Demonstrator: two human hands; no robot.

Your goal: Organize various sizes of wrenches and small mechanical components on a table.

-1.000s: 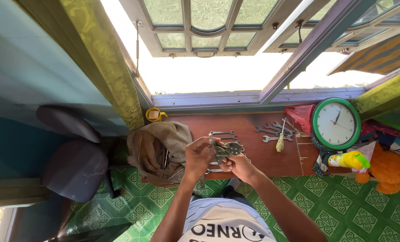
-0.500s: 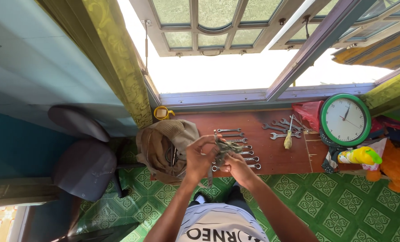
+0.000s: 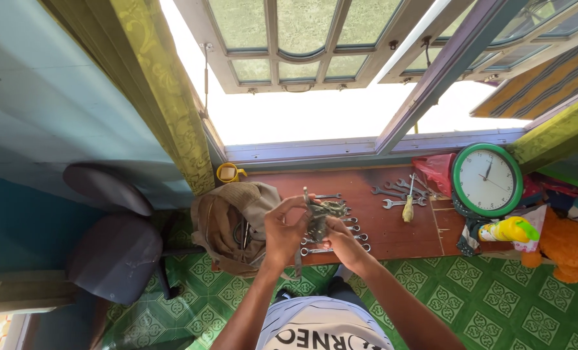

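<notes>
Both my hands are raised over a low red-brown wooden table (image 3: 393,223). My left hand (image 3: 282,230) and my right hand (image 3: 339,245) grip a small greenish-grey object with straps or metal parts (image 3: 318,217) between them; what exactly it is I cannot tell. Under my hands a row of wrenches (image 3: 341,234) lies on the table. An open brown canvas bag (image 3: 234,223) with tools inside sits at the table's left end, beside my left hand.
More wrenches (image 3: 399,191) and a yellow-handled screwdriver (image 3: 408,206) lie at the back right. A green-rimmed clock (image 3: 486,179), stuffed toys (image 3: 551,240), a yellow cup (image 3: 227,172), a dark office chair (image 3: 111,240), an open window and green patterned floor surround the table.
The view has shifted down and left a little. My hands stay together on the object, which is now lifted slightly higher in front of me.
</notes>
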